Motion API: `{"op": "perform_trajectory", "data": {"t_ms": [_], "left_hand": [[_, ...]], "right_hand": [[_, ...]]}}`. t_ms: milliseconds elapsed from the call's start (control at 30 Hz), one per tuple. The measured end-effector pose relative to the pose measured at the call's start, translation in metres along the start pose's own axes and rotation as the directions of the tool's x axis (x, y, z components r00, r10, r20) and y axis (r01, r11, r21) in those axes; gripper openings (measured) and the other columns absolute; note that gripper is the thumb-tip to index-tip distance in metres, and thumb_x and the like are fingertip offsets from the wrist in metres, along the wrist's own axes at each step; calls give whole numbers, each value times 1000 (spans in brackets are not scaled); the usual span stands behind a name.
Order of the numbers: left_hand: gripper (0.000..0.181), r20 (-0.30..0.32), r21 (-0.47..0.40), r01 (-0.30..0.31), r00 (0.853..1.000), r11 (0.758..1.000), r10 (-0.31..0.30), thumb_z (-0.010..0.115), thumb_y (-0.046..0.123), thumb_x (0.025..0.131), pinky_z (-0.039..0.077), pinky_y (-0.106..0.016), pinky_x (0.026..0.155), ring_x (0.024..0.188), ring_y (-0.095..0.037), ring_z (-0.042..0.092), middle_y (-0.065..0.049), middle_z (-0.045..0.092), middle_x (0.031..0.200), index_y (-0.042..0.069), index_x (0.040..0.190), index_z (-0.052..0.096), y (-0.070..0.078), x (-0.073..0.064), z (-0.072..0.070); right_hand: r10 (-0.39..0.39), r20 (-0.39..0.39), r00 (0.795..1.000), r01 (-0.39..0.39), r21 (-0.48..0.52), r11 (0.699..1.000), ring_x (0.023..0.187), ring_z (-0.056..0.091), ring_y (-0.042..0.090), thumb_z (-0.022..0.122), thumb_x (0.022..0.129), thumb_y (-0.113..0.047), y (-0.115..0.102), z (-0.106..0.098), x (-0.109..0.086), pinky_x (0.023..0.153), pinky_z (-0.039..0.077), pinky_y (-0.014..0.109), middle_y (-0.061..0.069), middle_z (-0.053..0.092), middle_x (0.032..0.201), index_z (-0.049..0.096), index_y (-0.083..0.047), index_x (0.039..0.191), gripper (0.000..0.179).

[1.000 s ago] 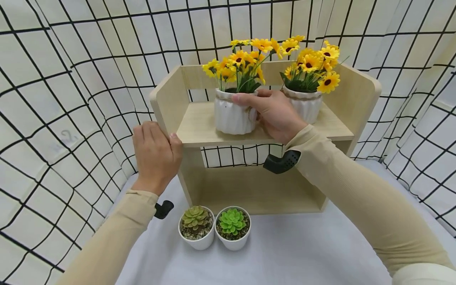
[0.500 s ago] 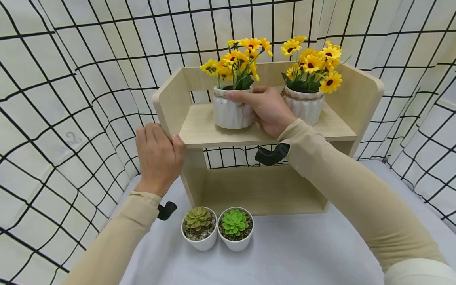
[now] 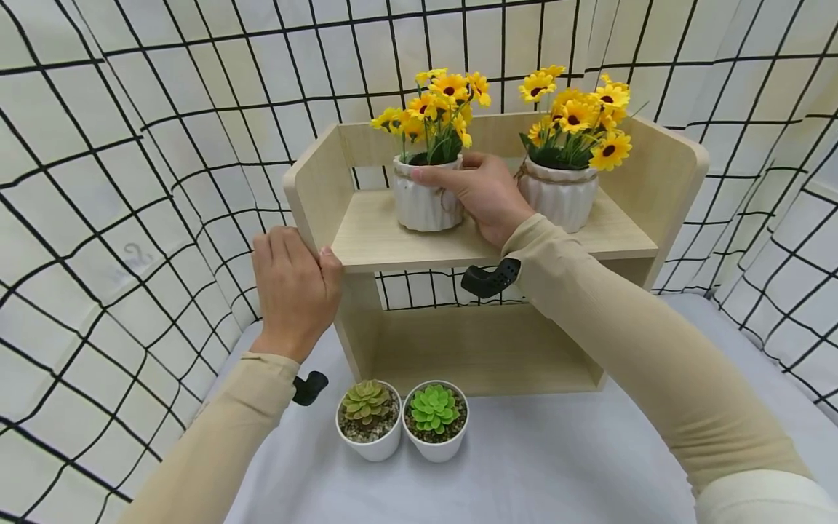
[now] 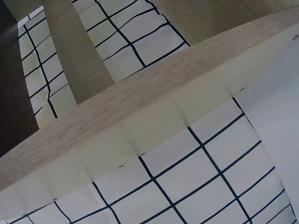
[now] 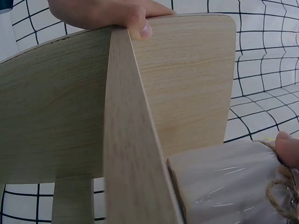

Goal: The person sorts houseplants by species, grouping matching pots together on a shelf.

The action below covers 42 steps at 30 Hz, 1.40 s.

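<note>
In the head view my right hand [image 3: 492,195] grips the left white ribbed flowerpot [image 3: 420,204] near its twine-tied rim, thumb in front. Yellow artificial sunflowers [image 3: 432,109] rise from that pot. Its base is at the upper board of a pale wooden shelf [image 3: 366,236]; whether it touches the board I cannot tell. To the right, a matching sunflower pot [image 3: 559,198] stands on the same board. My left hand [image 3: 294,291] holds the shelf's left side panel [image 3: 314,196]. The right wrist view shows the gripped pot [image 5: 224,182] lying sideways in frame, with the left thumb on the panel above.
Two small white pots with succulents, one dull green [image 3: 366,402] and one bright green [image 3: 433,409], stand side by side on the white cloth [image 3: 524,451] before the shelf. Black-gridded white fabric [image 3: 196,131] surrounds the back and sides.
My right hand has moved the left sunflower pot back, deeper over the upper board and slightly left of the other pot. My left hand keeps its hold on the side panel.
</note>
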<state>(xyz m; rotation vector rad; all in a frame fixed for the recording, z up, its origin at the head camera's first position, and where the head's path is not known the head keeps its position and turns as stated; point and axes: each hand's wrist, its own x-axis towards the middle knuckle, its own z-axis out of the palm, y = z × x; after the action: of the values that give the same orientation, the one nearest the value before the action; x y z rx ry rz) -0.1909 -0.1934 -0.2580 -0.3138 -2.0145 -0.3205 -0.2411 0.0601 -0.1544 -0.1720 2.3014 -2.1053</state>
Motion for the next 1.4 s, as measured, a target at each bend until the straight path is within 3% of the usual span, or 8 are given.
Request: {"op": "perform_trajectory", "data": {"t_ms": [267,433,633,767,967,1400], "left_hand": [[41,-1,3,-2,1000,1000,2,31,27,99,29,-51,83,90,-43,36,-29,46,93,-11,102,47,1,0,1],[42,2,6,4,1000,1000,-4,31,27,99,29,-52,83,91,-43,37,-29,46,94,-11,102,47,1,-1,1],[41,0,4,2,1000,1000,-2,31,27,99,30,-52,82,89,-43,37,-29,46,93,-11,101,47,3,-1,2],[40,-2,7,-3,1000,1000,3,32,26,99,29,-52,82,89,-44,36,-29,46,92,-11,101,47,2,-1,2],[41,-2,3,3,1000,1000,-3,31,27,99,29,-52,83,90,-44,36,-29,45,92,-11,100,47,1,0,1],[40,-11,-7,5,1000,1000,-5,31,26,98,29,-53,84,90,-44,36,-29,45,91,-10,97,47,1,0,2]], "right_hand": [[-7,-12,1000,7,-5,1000,135,50,15,89,79,-37,2,-1,3,122,38,36,2,53,149,49,-13,149,83],[-26,-4,1000,26,-94,995,133,53,15,89,77,-41,4,0,4,119,41,37,1,55,149,50,-15,149,85],[-26,27,999,31,-196,980,141,48,17,87,79,-46,6,-6,0,123,37,40,2,47,158,39,-19,156,96],[-38,66,997,53,-245,968,149,40,18,89,78,-37,7,-9,-5,125,33,41,1,38,165,32,-23,159,101],[-59,106,993,86,-273,958,151,38,21,92,74,-21,8,-14,-11,128,26,42,4,39,165,26,-26,162,109],[-80,218,973,141,-282,949,150,42,20,88,79,-23,15,-37,-50,120,41,48,2,41,163,29,-32,160,100]]}}
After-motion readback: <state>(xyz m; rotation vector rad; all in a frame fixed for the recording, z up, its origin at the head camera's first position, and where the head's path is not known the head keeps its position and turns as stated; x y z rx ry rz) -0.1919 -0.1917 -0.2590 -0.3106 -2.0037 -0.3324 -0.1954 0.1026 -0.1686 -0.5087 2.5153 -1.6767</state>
